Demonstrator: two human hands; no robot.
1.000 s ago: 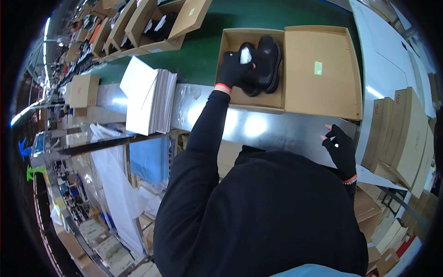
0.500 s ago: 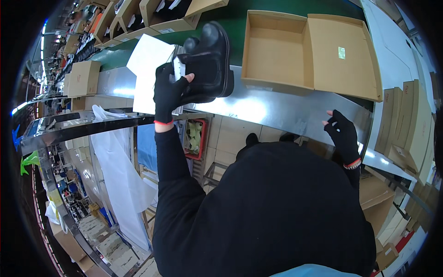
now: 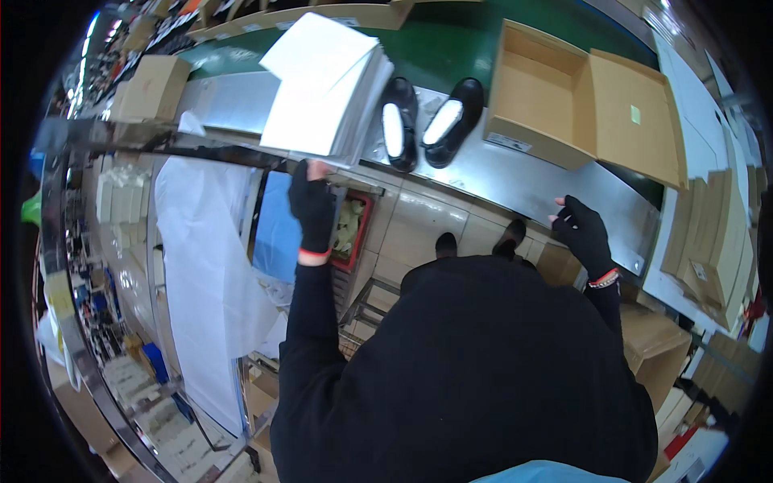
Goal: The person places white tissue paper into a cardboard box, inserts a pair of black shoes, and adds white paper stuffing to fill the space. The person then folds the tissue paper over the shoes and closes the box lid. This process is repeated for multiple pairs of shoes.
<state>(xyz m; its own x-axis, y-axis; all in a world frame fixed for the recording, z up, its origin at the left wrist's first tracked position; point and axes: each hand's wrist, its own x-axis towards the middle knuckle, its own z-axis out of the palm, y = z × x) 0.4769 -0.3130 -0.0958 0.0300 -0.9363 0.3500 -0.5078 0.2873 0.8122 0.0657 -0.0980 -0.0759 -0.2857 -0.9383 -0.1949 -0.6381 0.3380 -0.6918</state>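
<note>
Two black shoes (image 3: 408,109) with white stuffing in their openings rest side by side on the metal table edge. To their left lies a thick stack of white paper sheets (image 3: 318,92), its top sheet askew. My left hand (image 3: 312,209), in a black fingerless glove with a red cuff, is at the near edge of that stack. A bare fingertip shows, but the other fingers are mostly hidden, and contact with the paper is unclear. My right hand (image 3: 584,233), gloved alike, hovers over the table's front edge, fingers loosely apart and holding nothing.
An open brown cardboard shoebox (image 3: 535,141), lid folded back to the right, stands beyond the shoes. More boxes (image 3: 153,88) stand far left, and flat cartons (image 3: 708,241) lean at right. A metal rail (image 3: 161,137) and white sheeting (image 3: 205,266) flank my left arm. A red-rimmed crate (image 3: 364,233) sits below.
The black shoes left my left hand and now rest on the table. That hand has drawn back toward me, to the paper stack's near edge. My right hand remains near the table's front edge.
</note>
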